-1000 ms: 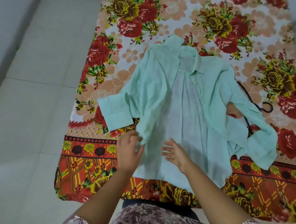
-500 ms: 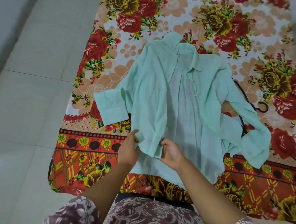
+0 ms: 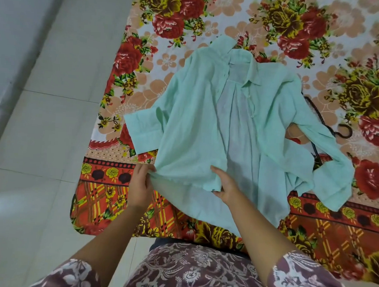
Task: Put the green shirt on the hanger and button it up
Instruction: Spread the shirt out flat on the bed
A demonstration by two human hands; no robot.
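Note:
A pale green shirt (image 3: 246, 133) lies unbuttoned on a floral bedsheet (image 3: 190, 22), collar away from me. Its left front panel is spread partly over the inner back. My left hand (image 3: 141, 184) pinches the lower left corner of that panel at the hem. My right hand (image 3: 226, 184) grips the panel's lower right corner, fingers under the cloth and thumb on top. A black hanger (image 3: 323, 126) lies to the right, mostly hidden under the shirt's right sleeve, with its hook showing.
The sheet covers a bed whose left edge meets a pale tiled floor (image 3: 42, 135). A grey wall (image 3: 17, 24) runs along the far left. My patterned clothing (image 3: 199, 273) fills the bottom of the view.
Both hands took hold of the left front panel's hem and drew apart, spreading the panel wider across the shirt. The camera shifted slightly.

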